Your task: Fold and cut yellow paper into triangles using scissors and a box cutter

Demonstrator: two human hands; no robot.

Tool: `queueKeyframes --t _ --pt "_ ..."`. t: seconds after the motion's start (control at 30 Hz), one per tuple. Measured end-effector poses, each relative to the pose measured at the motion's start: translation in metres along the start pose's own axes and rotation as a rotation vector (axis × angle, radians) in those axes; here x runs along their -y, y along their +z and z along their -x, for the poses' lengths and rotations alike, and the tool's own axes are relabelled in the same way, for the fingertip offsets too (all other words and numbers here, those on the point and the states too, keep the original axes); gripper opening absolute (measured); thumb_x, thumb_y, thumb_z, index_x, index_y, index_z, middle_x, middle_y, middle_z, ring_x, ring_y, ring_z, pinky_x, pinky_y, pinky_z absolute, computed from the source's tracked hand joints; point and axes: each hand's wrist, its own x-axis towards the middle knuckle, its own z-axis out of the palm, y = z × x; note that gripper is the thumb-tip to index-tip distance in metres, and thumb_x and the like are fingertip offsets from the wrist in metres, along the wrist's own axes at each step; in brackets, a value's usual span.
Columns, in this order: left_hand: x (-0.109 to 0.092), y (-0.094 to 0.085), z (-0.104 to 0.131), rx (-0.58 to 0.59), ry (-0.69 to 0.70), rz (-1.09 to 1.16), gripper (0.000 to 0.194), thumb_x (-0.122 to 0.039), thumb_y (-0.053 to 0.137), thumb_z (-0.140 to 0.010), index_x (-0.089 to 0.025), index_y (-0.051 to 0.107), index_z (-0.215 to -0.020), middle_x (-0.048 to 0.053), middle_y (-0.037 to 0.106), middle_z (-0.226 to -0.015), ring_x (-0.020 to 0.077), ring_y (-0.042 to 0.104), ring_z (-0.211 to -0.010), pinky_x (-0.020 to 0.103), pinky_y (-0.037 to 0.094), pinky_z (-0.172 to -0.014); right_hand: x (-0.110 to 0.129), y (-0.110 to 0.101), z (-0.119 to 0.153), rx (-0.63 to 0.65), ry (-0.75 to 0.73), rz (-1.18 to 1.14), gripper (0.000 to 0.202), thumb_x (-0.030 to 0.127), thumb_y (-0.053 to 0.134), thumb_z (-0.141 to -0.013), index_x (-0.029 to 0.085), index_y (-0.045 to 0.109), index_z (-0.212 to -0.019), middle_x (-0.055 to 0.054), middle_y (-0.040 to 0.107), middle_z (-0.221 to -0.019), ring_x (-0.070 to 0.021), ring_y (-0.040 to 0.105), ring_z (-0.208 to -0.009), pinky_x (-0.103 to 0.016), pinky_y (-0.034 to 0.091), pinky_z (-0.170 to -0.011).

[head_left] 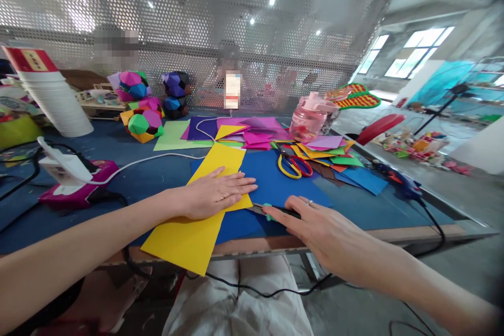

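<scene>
Though near the knife point(268, 207) — scissors point(293, 160).

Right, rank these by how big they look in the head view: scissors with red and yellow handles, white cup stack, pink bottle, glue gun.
1. White cup stack
2. Pink bottle
3. Scissors and glue gun: too alike to rank.
</scene>
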Motion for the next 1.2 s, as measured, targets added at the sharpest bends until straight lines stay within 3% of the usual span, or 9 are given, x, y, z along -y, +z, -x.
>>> queueKeyframes --t 0.27,0.53,0.63,0.73,0.8,0.87,1.0,1.2 --pt "-0.007 0.002 -0.004 0.011 -0.057 -0.016 0.052 -0.045 0.017 -0.106 -0.035 0.018 -0.157 -0.004 0.015 -0.166 0.0227 0.011 -0.153 0.053 0.001 -0.122 0.003 0.003 0.008 0.065 0.040 0.020 0.080 -0.002 0.038 -0.083 0.027 0.026 -0.156 -0.012 0.051 -0.115 -0.0220 0.059 -0.091 -0.037 0.053 -0.077" --pt "-0.032 0.021 -0.053 -0.081 -0.156 -0.108 0.058 -0.038 0.014 -0.105 -0.014 0.021 -0.157 0.010 0.012 -0.166 0.0283 0.009 -0.153 0.059 0.010 -0.119 -0.034 -0.002 0.029 0.058 0.106 0.096 0.081 -0.004 0.040 -0.081 0.033 0.034 -0.153 -0.008 0.053 -0.108 -0.0205 0.058 -0.087 -0.035 0.050 -0.076" --pt "-0.041 0.023 -0.064 -0.075 -0.146 -0.091 0.059 -0.039 0.013 -0.105 -0.012 0.020 -0.157 0.013 0.012 -0.165 0.0320 0.008 -0.153 0.060 0.013 -0.118 -0.046 -0.004 0.040 0.077 0.110 0.104 0.083 -0.005 0.040 -0.080 0.036 0.035 -0.152 -0.007 0.054 -0.107 -0.0198 0.058 -0.085 -0.034 0.049 -0.075" --pt "-0.036 0.013 -0.059 -0.027 -0.081 -0.070 0.059 -0.042 0.017 -0.105 -0.019 0.013 -0.159 0.009 0.015 -0.166 0.0292 0.012 -0.153 0.054 0.017 -0.120 -0.050 -0.004 0.045 0.083 0.113 0.105 0.082 -0.004 0.041 -0.080 0.036 0.035 -0.152 -0.008 0.054 -0.107 -0.0204 0.058 -0.086 -0.035 0.050 -0.076" --pt "-0.027 0.002 -0.050 0.031 0.043 -0.033 0.056 -0.043 0.021 -0.106 -0.031 0.009 -0.159 0.000 0.017 -0.166 0.0253 0.016 -0.152 0.049 0.017 -0.121 -0.050 -0.003 0.046 0.051 0.108 0.108 0.082 -0.005 0.042 -0.079 0.035 0.038 -0.151 -0.008 0.054 -0.107 -0.0204 0.058 -0.086 -0.035 0.050 -0.077" --pt "-0.017 -0.006 -0.042 0.080 0.155 -0.023 0.051 -0.049 0.021 -0.105 -0.040 0.019 -0.156 -0.004 0.018 -0.165 0.0246 0.013 -0.153 0.051 0.009 -0.122 -0.047 -0.002 0.044 0.019 0.099 0.099 0.081 -0.005 0.042 -0.079 0.034 0.040 -0.150 -0.008 0.055 -0.106 -0.0196 0.058 -0.086 -0.034 0.050 -0.077" --pt "-0.008 -0.007 -0.034 0.074 0.148 -0.021 0.052 -0.051 0.019 -0.105 -0.039 0.022 -0.156 -0.005 0.014 -0.166 0.0226 0.008 -0.154 0.052 0.001 -0.123 -0.039 -0.004 0.036 0.036 0.095 0.070 0.081 -0.005 0.041 -0.079 0.031 0.039 -0.151 -0.009 0.055 -0.107 -0.0200 0.058 -0.088 -0.034 0.051 -0.077" --pt "-0.008 -0.001 -0.035 0.050 0.139 -0.016 0.053 -0.050 0.019 -0.106 -0.035 0.018 -0.157 -0.005 0.016 -0.166 0.0210 0.009 -0.153 0.049 0.001 -0.123 -0.034 -0.005 0.030 0.020 0.100 0.060 0.079 -0.005 0.040 -0.079 0.030 0.041 -0.150 -0.010 0.057 -0.110 -0.0204 0.060 -0.090 -0.036 0.053 -0.080"
